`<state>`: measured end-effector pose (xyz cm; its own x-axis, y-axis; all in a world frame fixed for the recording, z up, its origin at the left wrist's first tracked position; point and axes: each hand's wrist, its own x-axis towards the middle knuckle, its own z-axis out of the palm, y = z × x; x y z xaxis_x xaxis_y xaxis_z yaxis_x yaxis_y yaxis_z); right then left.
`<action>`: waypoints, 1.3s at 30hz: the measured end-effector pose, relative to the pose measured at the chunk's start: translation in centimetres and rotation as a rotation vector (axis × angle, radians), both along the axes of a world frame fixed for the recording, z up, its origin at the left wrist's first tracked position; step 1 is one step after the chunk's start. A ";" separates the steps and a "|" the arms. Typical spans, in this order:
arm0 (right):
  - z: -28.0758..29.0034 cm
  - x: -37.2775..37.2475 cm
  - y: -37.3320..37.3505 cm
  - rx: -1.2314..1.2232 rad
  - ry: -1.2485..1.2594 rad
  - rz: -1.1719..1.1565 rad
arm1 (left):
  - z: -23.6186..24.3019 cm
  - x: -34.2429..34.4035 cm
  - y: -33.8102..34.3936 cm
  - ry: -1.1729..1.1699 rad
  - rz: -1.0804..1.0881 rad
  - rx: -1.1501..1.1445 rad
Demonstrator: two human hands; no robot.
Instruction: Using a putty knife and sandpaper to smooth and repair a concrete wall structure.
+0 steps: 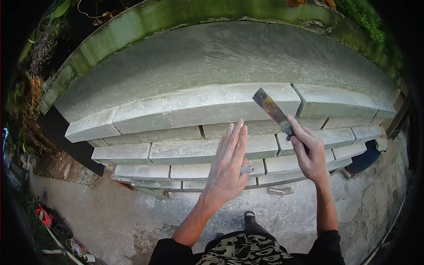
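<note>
My right hand [312,152] is wrapped round the dark handle of a putty knife [274,111]. Its flat blade, stained rusty and dark, points up and left over the top row of pale grey blocks [207,106]. My left hand [229,159], dusted white, reaches over the lower rows with its fingers stretched out close together. A short grey tube [248,169] sticks out beside the thumb, held against the palm, and most of it is hidden under the hand. The fingertips are near the front face of the top row; I cannot tell whether they touch it.
Behind the blocks rises a smooth grey wall [176,57] with a mossy green rim [145,20]. Plants crowd both far corners. Below, a stained concrete floor [110,207] bears my sandalled foot [250,215], a broken scrap [280,191] and a red object [44,215] at the left.
</note>
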<state>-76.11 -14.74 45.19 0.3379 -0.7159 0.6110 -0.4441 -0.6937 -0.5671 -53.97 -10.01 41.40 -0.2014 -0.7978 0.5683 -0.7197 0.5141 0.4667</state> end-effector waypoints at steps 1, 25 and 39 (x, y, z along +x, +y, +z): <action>1.7 -0.1 -1.5 -0.056 0.054 -0.010 | 2.1 -0.7 -1.1 -0.002 0.023 -0.007; 4.3 0.7 -14.5 -0.129 0.075 0.135 | 6.0 -3.7 -14.8 -0.030 0.191 -0.062; 3.9 2.0 -13.8 -0.097 0.045 0.156 | 5.8 -3.3 -14.5 -0.072 0.263 -0.076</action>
<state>-74.12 -28.56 49.04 0.4689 -0.5910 0.6564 -0.3499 -0.8066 -0.4763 -57.27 -24.48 47.21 -0.0352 -0.7837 0.6201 -0.8628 0.3370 0.3769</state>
